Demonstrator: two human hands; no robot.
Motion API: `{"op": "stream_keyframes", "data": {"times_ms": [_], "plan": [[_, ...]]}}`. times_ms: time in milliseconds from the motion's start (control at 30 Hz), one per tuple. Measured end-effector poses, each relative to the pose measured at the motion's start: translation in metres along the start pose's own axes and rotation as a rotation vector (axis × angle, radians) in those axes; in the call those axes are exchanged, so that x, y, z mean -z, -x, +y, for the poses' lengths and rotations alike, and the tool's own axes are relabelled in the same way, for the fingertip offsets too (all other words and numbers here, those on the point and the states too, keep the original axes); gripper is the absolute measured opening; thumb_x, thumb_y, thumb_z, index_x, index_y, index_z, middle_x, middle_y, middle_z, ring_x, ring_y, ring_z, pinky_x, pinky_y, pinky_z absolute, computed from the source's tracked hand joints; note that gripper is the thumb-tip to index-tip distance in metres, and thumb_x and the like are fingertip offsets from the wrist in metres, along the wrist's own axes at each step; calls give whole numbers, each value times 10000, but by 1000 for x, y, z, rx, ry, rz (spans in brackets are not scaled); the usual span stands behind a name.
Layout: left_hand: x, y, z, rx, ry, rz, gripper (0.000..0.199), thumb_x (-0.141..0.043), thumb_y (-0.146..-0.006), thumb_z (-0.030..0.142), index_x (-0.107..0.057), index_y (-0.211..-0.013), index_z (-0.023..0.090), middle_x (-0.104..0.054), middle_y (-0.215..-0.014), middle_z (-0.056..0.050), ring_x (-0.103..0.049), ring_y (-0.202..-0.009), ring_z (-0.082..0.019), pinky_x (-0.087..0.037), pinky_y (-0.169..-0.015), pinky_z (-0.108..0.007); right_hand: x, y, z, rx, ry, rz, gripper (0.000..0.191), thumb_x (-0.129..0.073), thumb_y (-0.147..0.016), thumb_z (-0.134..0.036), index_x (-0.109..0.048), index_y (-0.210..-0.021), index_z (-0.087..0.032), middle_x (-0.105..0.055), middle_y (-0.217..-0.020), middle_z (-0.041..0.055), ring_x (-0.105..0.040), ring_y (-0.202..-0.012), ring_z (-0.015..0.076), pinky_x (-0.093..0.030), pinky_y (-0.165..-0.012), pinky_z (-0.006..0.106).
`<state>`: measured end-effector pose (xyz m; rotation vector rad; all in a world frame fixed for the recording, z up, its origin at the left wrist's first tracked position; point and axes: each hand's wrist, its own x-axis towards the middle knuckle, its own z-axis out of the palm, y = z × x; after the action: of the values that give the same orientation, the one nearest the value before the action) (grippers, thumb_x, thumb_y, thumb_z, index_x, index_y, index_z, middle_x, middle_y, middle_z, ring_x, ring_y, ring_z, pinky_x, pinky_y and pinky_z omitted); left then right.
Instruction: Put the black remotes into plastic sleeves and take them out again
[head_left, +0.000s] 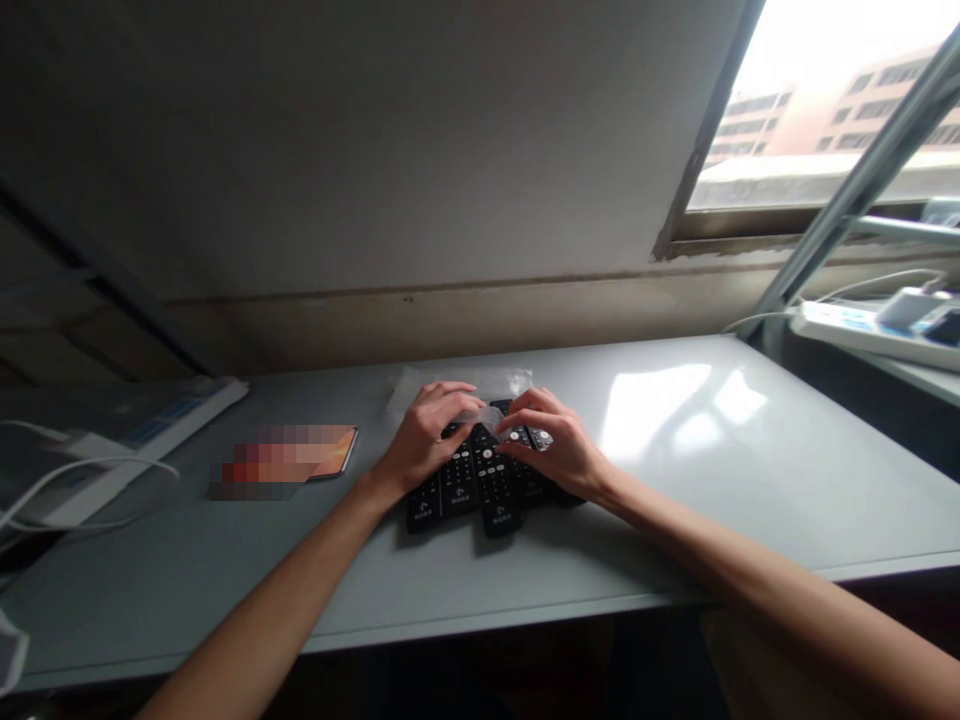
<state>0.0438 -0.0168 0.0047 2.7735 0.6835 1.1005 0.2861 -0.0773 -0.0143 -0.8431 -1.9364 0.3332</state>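
Several black remote controls (499, 495) lie side by side on the desk beneath my hands, their white and grey buttons partly covered. My left hand (433, 432) is curled over the left remotes, its thumb and fingers closed on a small clear plastic sleeve (491, 421). From the other side my right hand (553, 442) reaches in, fingers curved and thumb apart from them. Its fingertips are close to the sleeve's right edge; contact is hard to make out. More clear plastic wrapping (514, 381) lies flat just behind the remotes.
A phone (334, 455), partly blurred out, lies left of the remotes on the grey desk (750, 490). White power strips with cables stand at the far left (161, 430) and the right (870, 325). A wall and window (810, 130) are behind the desk.
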Motion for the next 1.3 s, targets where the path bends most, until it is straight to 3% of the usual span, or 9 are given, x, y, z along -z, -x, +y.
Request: {"op": "stream_keyframes", "data": {"times_ms": [200, 433, 667, 767, 900, 1033, 1167, 1300], "plan": [[-3, 2, -2, -27, -21, -46, 342, -557, -980, 46, -680, -1249, 218, -763, -1208, -60, -655, -1271, -238, -486, -1127, -456, 2, -3, -2, 32, 90, 100, 101, -740, -980, -191, -779, -917, -260, -688, -982, 41, -619, -954, 224, -539, -851, 396], [0, 2, -7, 35, -135, -62, 708, -353, -885, -75, -592, -1476, 233, -653, -1494, -66, -547, -1441, -229, -419, -1230, -494, 6, -7, -9, 50, 103, 192, 155, -675, -997, -158, -739, -891, -250, -748, -870, 25, -646, -867, 209, -560, -804, 381], [-5, 1, -7, 6, -144, -102, 530, -565, -1014, 190, -542, -1540, 251, -674, -1470, -75, -533, -1445, -287, -394, -1241, -531, 1, -5, -7, 141, 129, 92, 128, -646, -985, -119, -690, -919, -220, -771, -1276, 100, -670, -1150, 242, -573, -989, 447], [-7, 1, -6, -1, -139, -128, 483, -566, -1042, 256, -550, -1524, 230, -681, -1446, -92, -541, -1418, -292, -402, -1218, -514, 0, -3, -10, 150, 209, 6, 98, -657, -1002, -161, -707, -1066, -216, -760, -1195, 106, -637, -1092, 253, -563, -965, 453], [-5, -1, -1, 17, -183, -136, 391, -556, -1058, 294, -629, -1435, 223, -727, -1294, -99, -589, -1278, -300, -464, -1117, -481, -1, 0, -10, 142, 351, -105, 258, -688, -993, -181, -713, -1245, -232, -713, -1159, 106, -574, -1053, 264, -546, -955, 449], [-4, -4, 2, 26, -247, -164, 408, -509, -1028, 180, -665, -1403, 224, -734, -1184, -108, -594, -1196, -307, -493, -1050, -469, -2, 2, -13, 152, 414, -103, 281, -667, -987, -142, -738, -1239, -246, -706, -1179, 108, -564, -1090, 268, -532, -982, 458], [-6, -3, -2, 15, -266, -161, 583, -464, -928, 19, -653, -1429, 251, -727, -1273, -107, -580, -1258, -314, -465, -1112, -501, -2, 2, -18, 216, 414, -69, 264, -623, -1011, -127, -758, -1214, -229, -745, -1194, 109, -596, -1102, 261, -538, -987, 447], [-6, -2, -5, -35, -257, -160, 549, -503, -942, 60, -637, -1432, 269, -720, -1311, -99, -565, -1311, -320, -436, -1155, -516, -6, 2, -15, 333, 393, -75, 325, -606, -1011, -127, -722, -1312, -163, -762, -1262, 139, -632, -1206, 262, -536, -1033, 436]]}}
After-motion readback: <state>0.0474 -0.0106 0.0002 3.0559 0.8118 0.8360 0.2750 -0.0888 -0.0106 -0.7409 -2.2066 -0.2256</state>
